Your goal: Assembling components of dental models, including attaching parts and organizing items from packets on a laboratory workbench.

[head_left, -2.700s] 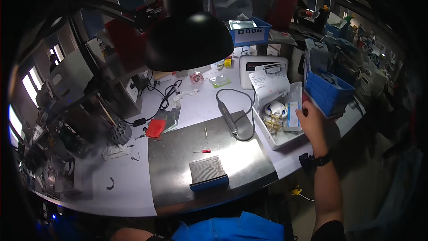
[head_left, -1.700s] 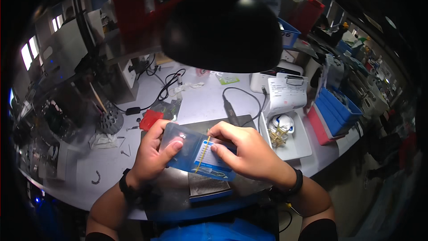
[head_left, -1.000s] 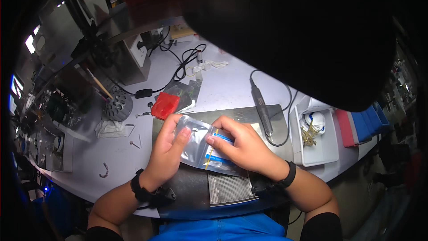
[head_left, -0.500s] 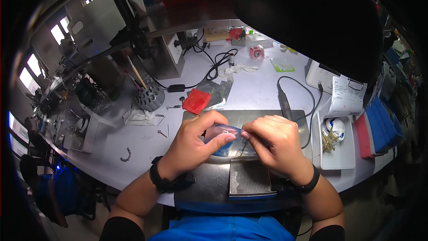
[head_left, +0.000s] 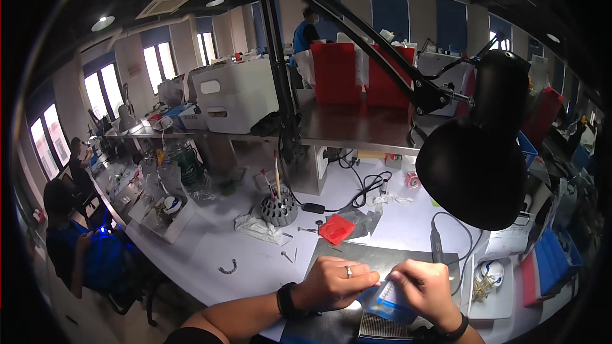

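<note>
A small clear plastic bag (head_left: 390,304) with a bluish tint hangs between my hands, low in the view, with a printed patch on it. The closed fingers of my left hand (head_left: 341,283), with a ring on one, pinch its upper left edge. My right hand (head_left: 427,290) is closed on its right side, thumb toward the left hand. Just below lies a perforated metal tray (head_left: 376,328), partly hidden by the bag. Both rest over a grey metal plate (head_left: 325,252). What the bag contains is too small to make out.
A black desk lamp (head_left: 475,175) overhangs the right side. A handpiece (head_left: 436,245) with a cable lies beyond my right hand, near a white bin (head_left: 491,309). A red packet (head_left: 336,229) and a grey tool holder (head_left: 279,209) stand farther back. Another person (head_left: 70,248) sits at left.
The view has swung up and to the left, bringing in the room and the lamp. My left hand has shifted from around the bag to its edge, and the bag hangs lower.
</note>
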A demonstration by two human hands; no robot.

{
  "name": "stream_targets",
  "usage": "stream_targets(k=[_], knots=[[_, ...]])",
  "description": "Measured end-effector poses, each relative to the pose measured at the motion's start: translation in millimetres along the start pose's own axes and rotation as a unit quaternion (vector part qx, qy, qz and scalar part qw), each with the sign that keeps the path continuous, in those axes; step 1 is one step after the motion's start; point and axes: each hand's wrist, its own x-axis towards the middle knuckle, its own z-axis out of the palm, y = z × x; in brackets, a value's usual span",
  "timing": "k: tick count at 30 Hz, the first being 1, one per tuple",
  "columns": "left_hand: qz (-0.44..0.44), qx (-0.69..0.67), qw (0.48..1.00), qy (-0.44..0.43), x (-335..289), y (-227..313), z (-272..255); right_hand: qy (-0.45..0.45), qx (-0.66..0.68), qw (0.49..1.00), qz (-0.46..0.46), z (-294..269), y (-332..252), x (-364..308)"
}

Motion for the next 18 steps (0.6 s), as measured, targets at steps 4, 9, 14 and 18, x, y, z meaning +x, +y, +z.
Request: stream_targets(k=[4, 9, 14, 18], knots=[[-0.078, -0.057, 0.976, 0.194, 5, -18, 3, 0.173, 0.022, 0.98, 0.091, -29, 23, -7], [-0.361, -0.166, 0.918, 0.005, -14, -54, -2, 0.207, 0.044, 0.975, 0.063, -72, -9, 5], [-0.374, -0.108, 0.905, -0.169, -9, -57, 21, 0.298, -0.241, 0.924, 0.003, -172, 4, -45], [-0.382, -0.11, 0.894, -0.207, -7, -50, 23, 0.136, -0.387, 0.91, -0.059, -210, 7, -92]])
